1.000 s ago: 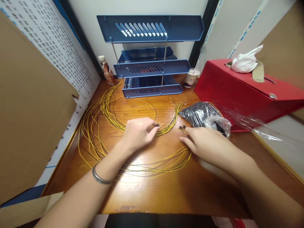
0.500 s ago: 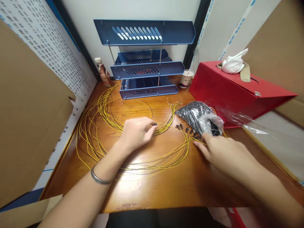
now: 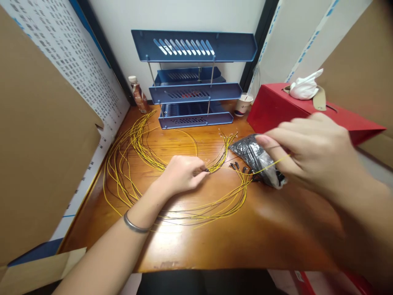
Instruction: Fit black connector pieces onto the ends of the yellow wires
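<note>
Between the thumb and fingers of my left hand [image 3: 187,174] is a small black connector [image 3: 206,170], over the middle of the table. My right hand [image 3: 307,151], raised at the right, pinches a yellow and a dark wire [image 3: 268,166]. Beyond and left of it lies a plastic bag of black parts [image 3: 250,149]. Several black connectors [image 3: 236,165] on wire ends lie beside the bag. A large loop of yellow and black wires [image 3: 138,147] spreads over the left and middle of the table, passing near my left hand.
At the back stands a blue three-tier rack [image 3: 196,93], between a bottle [image 3: 139,96] and a paper cup [image 3: 243,105]. A red box [image 3: 276,106] with tissue is at the right. Cardboard [image 3: 39,135] borders the left side.
My right hand has risen from beside the bag, lifting the wires up and to the right. My left hand still pinches the connector. The view has shifted slightly.
</note>
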### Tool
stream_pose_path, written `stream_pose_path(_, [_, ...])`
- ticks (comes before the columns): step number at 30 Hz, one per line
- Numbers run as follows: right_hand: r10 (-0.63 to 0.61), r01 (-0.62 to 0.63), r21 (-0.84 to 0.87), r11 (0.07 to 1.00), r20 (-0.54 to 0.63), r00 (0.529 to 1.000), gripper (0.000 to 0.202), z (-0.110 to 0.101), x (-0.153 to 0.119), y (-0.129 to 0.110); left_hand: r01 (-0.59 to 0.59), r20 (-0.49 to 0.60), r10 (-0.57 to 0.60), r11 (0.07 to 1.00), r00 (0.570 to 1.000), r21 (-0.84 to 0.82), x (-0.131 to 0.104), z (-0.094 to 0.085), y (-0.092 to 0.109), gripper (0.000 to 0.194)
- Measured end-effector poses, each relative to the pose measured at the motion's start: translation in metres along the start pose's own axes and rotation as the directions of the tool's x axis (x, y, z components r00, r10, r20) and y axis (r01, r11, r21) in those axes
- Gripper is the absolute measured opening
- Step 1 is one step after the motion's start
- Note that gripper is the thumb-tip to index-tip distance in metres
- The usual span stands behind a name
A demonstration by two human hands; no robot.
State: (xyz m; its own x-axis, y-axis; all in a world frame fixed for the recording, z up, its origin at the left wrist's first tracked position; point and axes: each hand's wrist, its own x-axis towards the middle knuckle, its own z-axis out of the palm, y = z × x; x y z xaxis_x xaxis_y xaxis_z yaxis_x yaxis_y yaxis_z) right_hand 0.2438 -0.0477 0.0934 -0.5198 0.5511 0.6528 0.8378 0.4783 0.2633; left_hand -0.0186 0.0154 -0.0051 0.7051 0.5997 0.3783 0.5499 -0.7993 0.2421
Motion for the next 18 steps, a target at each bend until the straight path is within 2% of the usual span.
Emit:
stream_pose_path(2, [-0.056,0.079,0.137,0.987,-0.166,0.985,0.036,0.019,0.017,0.01,-0.024,0.008,0.024,1.0,1.0,-0.014,-0.001,-0.001,0.0,0.022])
stream_pose_path(4, [-0.029,0.078,0.25,0.965,-0.192,0.981,0.036,0.039,0.024,0.018,-0.04,-0.001,0.04,0.999,0.999,-0.025,-0.001,-0.003,0.0,0.022])
stream_pose_path(6, [-0.043,0.106,0.289,0.951,-0.216,0.975,0.035,0.058,0.02,0.024,-0.054,-0.018,0.053,0.998,0.998,-0.032,-0.002,-0.004,0.0,0.021])
stream_pose_path(8, [-0.041,0.065,0.26,0.963,-0.096,0.994,0.031,0.073,0.009,0.029,-0.068,-0.026,0.067,0.997,0.997,-0.032,-0.002,-0.004,0.001,0.02])
stream_pose_path(10, [-0.021,-0.008,0.232,0.973,0.125,0.992,0.027,0.083,-0.007,0.033,-0.077,-0.024,0.076,0.997,0.997,-0.025,-0.002,-0.004,0.001,0.02])
stream_pose_path(12, [0.045,-0.115,0.215,0.97,0.305,0.951,0.021,0.084,-0.024,0.039,-0.081,-0.017,0.08,0.997,0.997,-0.018,-0.002,-0.004,0.001,0.019])
stream_pose_path(13, [0.061,-0.146,0.202,0.968,0.376,0.925,0.024,0.081,-0.032,0.042,-0.081,-0.014,0.081,0.997,0.997,-0.016,-0.001,-0.003,0.002,0.02])
stream_pose_path(15, [0.083,-0.177,0.167,0.97,0.456,0.886,0.056,0.067,-0.043,0.048,-0.077,-0.013,0.077,0.997,0.997,-0.012,-0.001,-0.002,0.002,0.02])
stream_pose_path(18, [0.202,-0.23,0.002,0.973,0.465,0.862,0.09,0.033,-0.047,0.051,-0.062,-0.022,0.061,0.998,0.998,-0.003,-0.001,-0.002,0.004,0.021])
